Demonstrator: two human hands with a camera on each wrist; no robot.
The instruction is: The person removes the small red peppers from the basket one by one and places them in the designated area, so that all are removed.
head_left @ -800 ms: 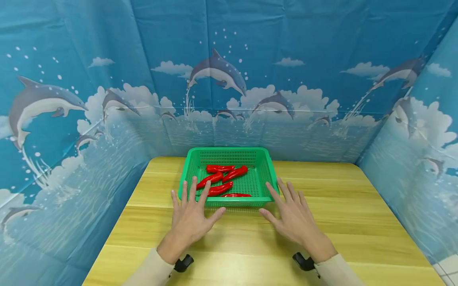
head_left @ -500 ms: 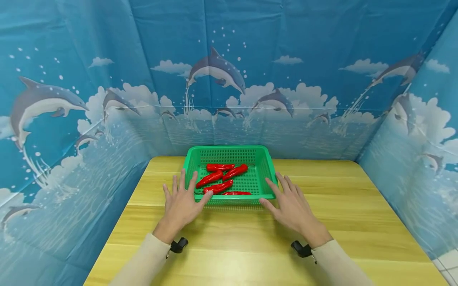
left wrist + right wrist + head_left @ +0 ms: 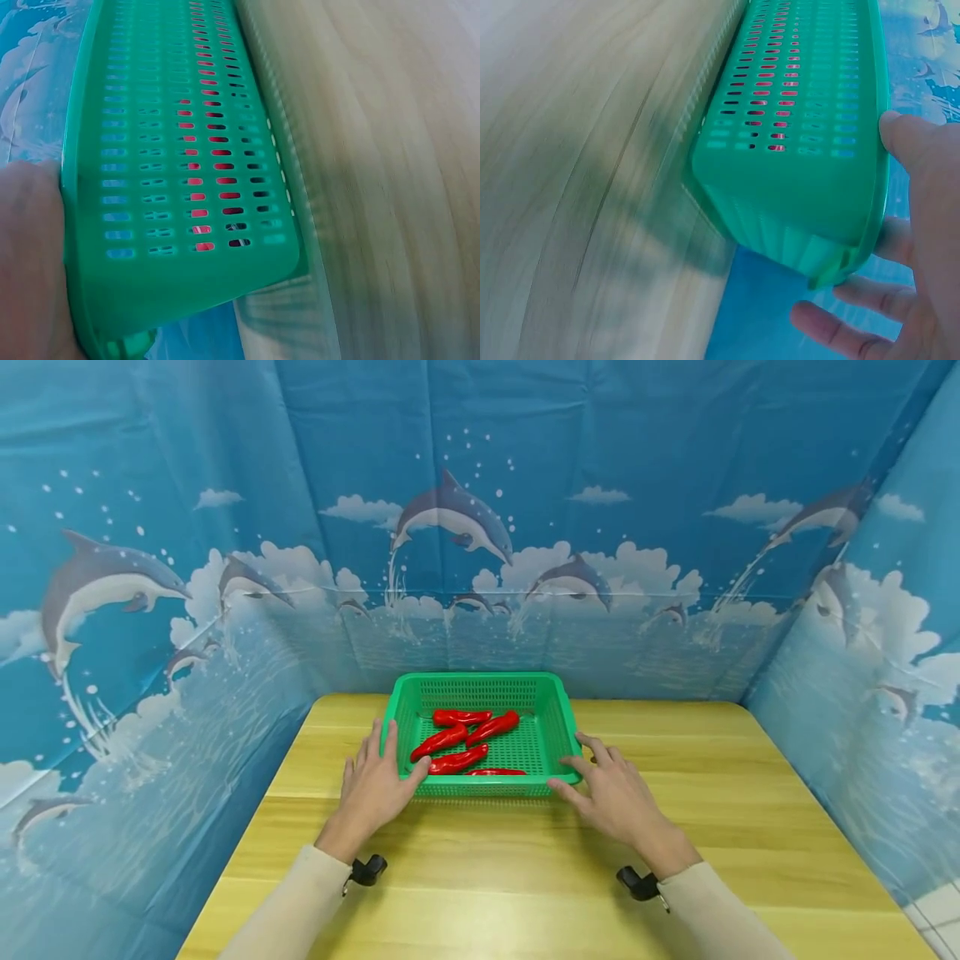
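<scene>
A green plastic basket [image 3: 487,780] with slotted walls stands near the back edge of the table, seen from the front in the head view. Several long red peppers [image 3: 438,741] lie inside it, mostly on the left. My left hand [image 3: 372,789] is at the front left corner, thumb by the front rim and fingers fairly straight along the left side. At the front right corner, my right hand [image 3: 618,797] pinches the rim between thumb and bent index finger. The right wrist view shows its other fingers [image 3: 840,330] spread outside the basket.
The yellow wooden table [image 3: 495,877] extends in front of the basket and to both sides. A blue curtain with dolphins [image 3: 480,635] hangs right behind the basket and along the left and right. Each wrist bears a black camera mount [image 3: 367,870].
My left hand has shifted left, off the peppers, to the basket's left corner. The right index finger has bent over the rim. The basket and peppers keep their places.
</scene>
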